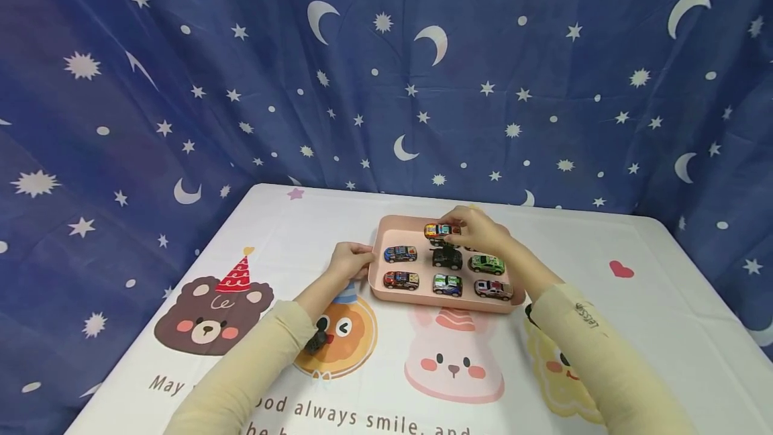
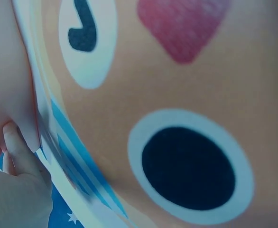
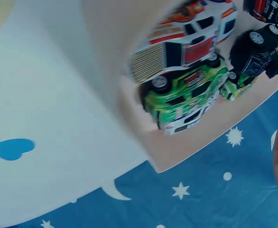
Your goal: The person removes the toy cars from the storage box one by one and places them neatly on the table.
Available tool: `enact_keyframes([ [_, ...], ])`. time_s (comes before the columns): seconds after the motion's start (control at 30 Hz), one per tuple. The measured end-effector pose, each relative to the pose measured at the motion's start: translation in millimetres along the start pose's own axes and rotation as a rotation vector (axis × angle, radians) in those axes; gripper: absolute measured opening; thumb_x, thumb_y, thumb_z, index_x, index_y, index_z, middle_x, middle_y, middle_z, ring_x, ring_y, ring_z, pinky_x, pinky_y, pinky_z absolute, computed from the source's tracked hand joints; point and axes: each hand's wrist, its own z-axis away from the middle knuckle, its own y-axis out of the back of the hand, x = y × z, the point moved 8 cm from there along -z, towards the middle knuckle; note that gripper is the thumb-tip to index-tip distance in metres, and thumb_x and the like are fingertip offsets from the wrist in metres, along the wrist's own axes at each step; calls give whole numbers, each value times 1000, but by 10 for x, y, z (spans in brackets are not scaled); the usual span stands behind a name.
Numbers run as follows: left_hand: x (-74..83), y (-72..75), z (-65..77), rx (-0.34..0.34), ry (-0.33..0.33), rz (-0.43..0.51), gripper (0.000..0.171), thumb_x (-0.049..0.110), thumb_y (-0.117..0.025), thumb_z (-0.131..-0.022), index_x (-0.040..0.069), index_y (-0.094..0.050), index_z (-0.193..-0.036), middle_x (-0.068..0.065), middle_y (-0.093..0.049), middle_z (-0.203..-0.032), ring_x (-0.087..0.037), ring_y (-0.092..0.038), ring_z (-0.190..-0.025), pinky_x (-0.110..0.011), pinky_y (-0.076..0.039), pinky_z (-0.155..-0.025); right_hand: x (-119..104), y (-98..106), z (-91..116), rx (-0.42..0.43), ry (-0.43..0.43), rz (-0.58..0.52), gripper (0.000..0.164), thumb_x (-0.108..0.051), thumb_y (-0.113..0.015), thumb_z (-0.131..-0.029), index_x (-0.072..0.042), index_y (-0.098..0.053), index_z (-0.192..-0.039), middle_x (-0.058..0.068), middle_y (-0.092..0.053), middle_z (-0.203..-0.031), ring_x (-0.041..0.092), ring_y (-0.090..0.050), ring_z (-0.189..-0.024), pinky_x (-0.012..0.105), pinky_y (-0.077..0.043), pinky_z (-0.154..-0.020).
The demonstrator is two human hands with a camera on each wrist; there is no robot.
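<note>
A shallow pink tray [image 1: 417, 297] lies on the table with several toy cars in it. At its left wall my left hand [image 1: 352, 260] grips the rim; in the left wrist view the thumb [image 2: 18, 147] presses on the tray's side [image 2: 8, 71]. My right hand [image 1: 477, 230] pinches a yellow, red and blue toy car [image 1: 439, 230] above the back of the tray, close over another car there. Nearer cars are a black one [image 1: 447, 258], a green one [image 1: 486, 264] and a blue one [image 1: 400, 254]. The right hand hides part of the back row.
Along the tray's front stand a red car [image 1: 401, 280], a white, green and blue car [image 1: 447, 284] and a silver car [image 1: 493, 289]. A white cloth [image 1: 652, 327] with cartoon prints covers the table. Behind hangs a blue curtain [image 1: 362, 119] with moons and stars.
</note>
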Motion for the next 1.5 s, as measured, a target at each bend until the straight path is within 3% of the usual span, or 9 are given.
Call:
enact_keyframes([
  [0.33,-5,-1,-31,-2,-17,-10,24,7,-64,-85,-4,-66,-107,-22,-68,-103,-4,-58,-56,-13,-51,-48,133,165,255,25,-21,8,34,-4,-69,-83,4,-62,-115,14,-61,-95,24,-56,-87,48,-53,-88],
  [0.53,19,-4,-19,-9,-23,-35,24,7,-63,-86,-4,-66,-107,-20,-68,-101,-3,-54,-54,-11,-47,-46,272,226,394,28,-63,39,34,-5,-68,-84,3,-62,-116,18,-62,-101,27,-58,-92,49,-53,-89],
  [0.83,16,-2,-16,-2,-21,-6,24,4,-62,-85,-5,-65,-107,-19,-68,-95,-3,-54,-51,-12,-47,-44,432,356,564,42,-50,95,32,-4,-66,-85,3,-63,-116,15,-64,-101,29,-59,-93,49,-53,-84],
  [1.1,-4,-25,-27,-4,-16,-13,24,6,-64,-85,-4,-66,-107,-15,-68,-90,-5,-55,-52,-12,-47,-44,605,469,783,66,-71,118,32,-3,-64,-86,6,-61,-116,21,-63,-105,35,-59,-98,51,-53,-85],
  [1.3,13,-59,-33,-46,-29,-20,25,6,-63,-86,-6,-65,-108,-20,-68,-97,-5,-60,-56,-14,-51,-49,718,557,938,94,-90,123,30,-3,-66,-85,6,-62,-114,19,-64,-101,33,-61,-94,52,-53,-84],
  [1.5,37,-33,-19,-45,-34,-43,25,6,-62,-87,-7,-64,-108,-23,-68,-100,-5,-59,-56,-15,-53,-50,858,600,1017,80,-155,135,31,-9,-64,-89,3,-61,-117,18,-64,-107,34,-60,-99,53,-53,-88],
])
